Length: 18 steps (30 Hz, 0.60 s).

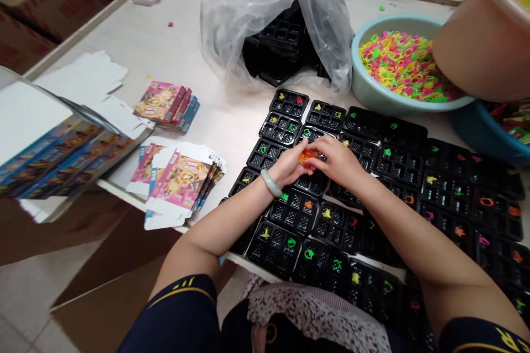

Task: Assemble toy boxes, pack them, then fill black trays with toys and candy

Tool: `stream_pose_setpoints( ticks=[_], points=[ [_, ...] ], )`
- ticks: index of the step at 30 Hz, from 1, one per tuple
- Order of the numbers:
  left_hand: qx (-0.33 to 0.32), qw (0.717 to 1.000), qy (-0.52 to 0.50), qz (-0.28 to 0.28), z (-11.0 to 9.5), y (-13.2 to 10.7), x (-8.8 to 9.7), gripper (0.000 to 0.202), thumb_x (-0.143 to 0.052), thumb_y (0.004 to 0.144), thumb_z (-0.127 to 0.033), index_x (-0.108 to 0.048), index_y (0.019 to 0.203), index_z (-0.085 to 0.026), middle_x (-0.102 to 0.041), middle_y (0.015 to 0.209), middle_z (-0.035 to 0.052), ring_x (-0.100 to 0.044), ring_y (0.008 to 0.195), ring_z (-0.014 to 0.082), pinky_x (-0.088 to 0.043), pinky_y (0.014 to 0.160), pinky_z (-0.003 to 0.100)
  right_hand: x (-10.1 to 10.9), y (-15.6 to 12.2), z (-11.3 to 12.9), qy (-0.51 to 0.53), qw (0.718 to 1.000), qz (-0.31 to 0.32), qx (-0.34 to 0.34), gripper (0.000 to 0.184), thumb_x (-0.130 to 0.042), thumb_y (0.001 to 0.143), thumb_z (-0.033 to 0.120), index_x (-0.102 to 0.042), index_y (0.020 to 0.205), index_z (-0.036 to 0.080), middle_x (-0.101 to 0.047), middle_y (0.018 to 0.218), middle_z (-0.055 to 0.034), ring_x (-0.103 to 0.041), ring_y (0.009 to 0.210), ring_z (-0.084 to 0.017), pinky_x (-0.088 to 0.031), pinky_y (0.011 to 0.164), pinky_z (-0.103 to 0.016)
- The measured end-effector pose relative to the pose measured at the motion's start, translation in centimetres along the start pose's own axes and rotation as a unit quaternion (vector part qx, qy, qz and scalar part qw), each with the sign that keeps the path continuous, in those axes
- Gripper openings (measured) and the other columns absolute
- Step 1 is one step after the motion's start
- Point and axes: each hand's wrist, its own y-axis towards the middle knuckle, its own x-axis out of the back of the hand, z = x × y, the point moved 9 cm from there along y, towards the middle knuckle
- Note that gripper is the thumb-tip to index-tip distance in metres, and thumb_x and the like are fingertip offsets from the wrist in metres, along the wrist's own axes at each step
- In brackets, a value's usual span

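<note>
My left hand, with a pale bangle at the wrist, is cupped around several small orange and red plastic rings. Against these, the fingers of my right hand are pinched together at the left palm; which piece they grip is partly hidden. Both hands are over rows of black compartment trays. Many trays hold one or two small plastic pieces, such as a green ring and a yellow piece, in separate compartments. My forearms cover some of the trays.
Behind the trays, a clear plastic bag contains more black trays. A light blue basin of colourful rings stands at the right, beside a tilted beige tub. Printed boxes lie at the left, near an open carton.
</note>
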Motion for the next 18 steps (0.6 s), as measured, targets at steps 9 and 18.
stream_pose_setpoints(
  ticks=[9,18],
  points=[
    [0.043,0.999,-0.01,0.025,1.1,-1.3,-0.4,0.03,-0.041,0.098,-0.029,-0.06,0.083,-0.01,-0.062,0.069,0.0048,-0.054,0.051,0.0071,-0.041,0.047,0.019,-0.9,-1.5,-4.4,0.215,0.966,-0.035,-0.141,0.02,-0.064,0.08,0.04,-0.066,0.084,0.02,-0.066,0.074,-0.0011,-0.061,0.067,-0.017,-0.049,0.068,-0.034],
    [0.002,0.999,0.05,-0.02,0.3,-2.1,1.7,0.013,-0.056,0.089,-0.021,-0.062,0.093,-0.01,-0.064,0.071,0.0039,-0.054,0.049,0.0062,-0.036,0.042,0.016,-0.6,-3.4,-4.7,-0.087,0.993,0.032,-0.079,0.007,-0.069,0.079,0.019,-0.073,0.08,0.025,-0.068,0.087,-0.0041,-0.061,0.087,-0.023,-0.046,0.078,-0.037]
  ],
)
